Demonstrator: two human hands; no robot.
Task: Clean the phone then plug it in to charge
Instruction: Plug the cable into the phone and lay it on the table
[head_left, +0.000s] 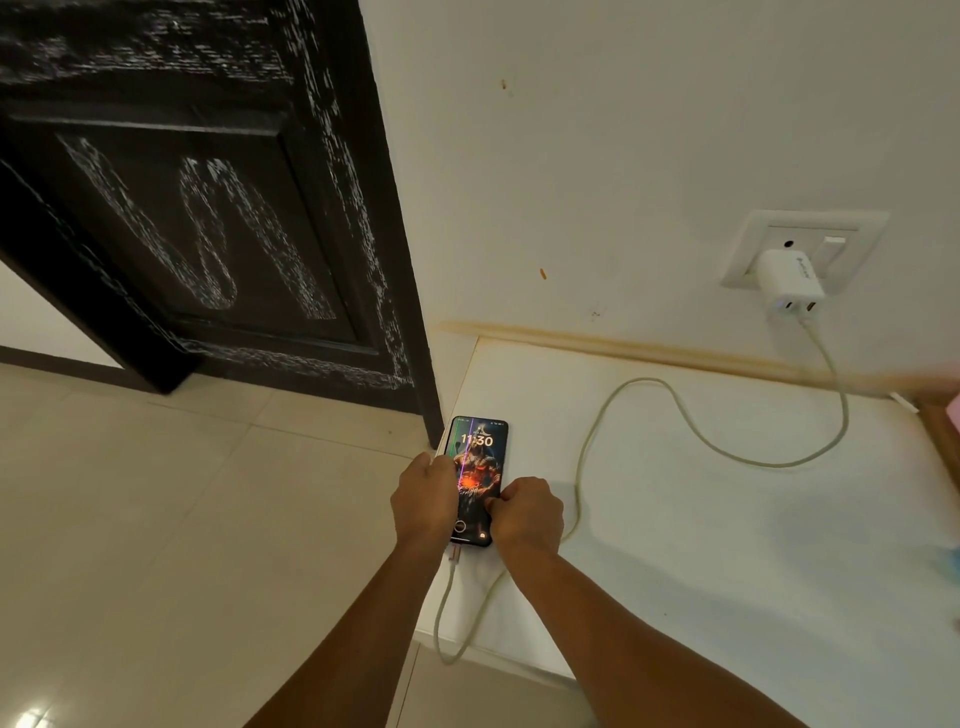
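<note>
The smartphone (479, 467) lies face up, screen lit, at the left edge of the white counter (701, 519). The left hand (423, 499) and right hand (527, 512) grip its long sides with curled fingers. A charging cable (675, 402) runs from its near end to the wall charger (789, 283).

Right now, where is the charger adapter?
In the head view, the white charger adapter sits upper right, plugged into the wall socket above the white surface, its cable looping down toward the phone.
</note>
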